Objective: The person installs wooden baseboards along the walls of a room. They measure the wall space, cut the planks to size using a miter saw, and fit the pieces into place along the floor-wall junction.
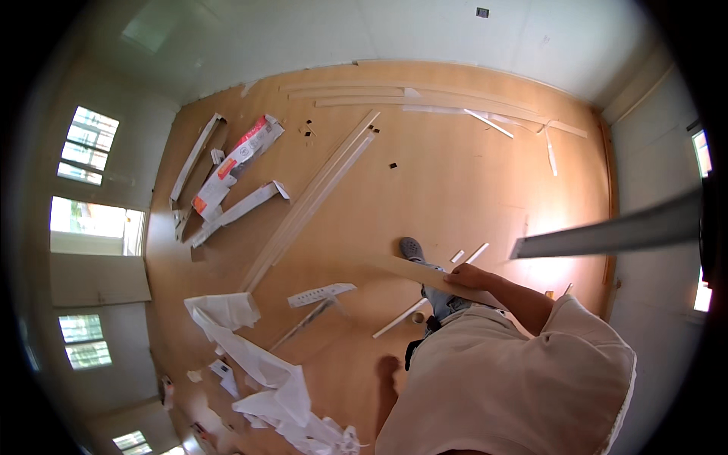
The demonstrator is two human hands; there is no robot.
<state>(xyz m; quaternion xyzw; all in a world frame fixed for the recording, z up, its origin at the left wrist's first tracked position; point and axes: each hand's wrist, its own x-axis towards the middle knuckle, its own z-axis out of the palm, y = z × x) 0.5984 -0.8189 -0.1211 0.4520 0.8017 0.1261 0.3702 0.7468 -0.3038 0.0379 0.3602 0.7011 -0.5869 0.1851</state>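
Note:
My right hand (465, 276) grips a long, flat, pale strip (406, 265), which runs across in front of my legs and fades into blur at its left end. My left hand (388, 367) hangs low by my left side, its fingers too blurred to read. Below the strip are a roll of tape (418, 317) and a white stick (398, 318) on the floor. My grey shoe (411, 248) shows just beyond the strip. A long grey bar (607, 231) juts in from the right, blurred and close to the camera.
Long strips (311, 201) lie across the wooden floor (470, 189), with more (360, 101) along the far wall (409, 34). Torn cardboard packaging (235, 163) is at the left, crumpled white sheeting (265, 364) at the lower left. Small pieces and sticks are scattered about.

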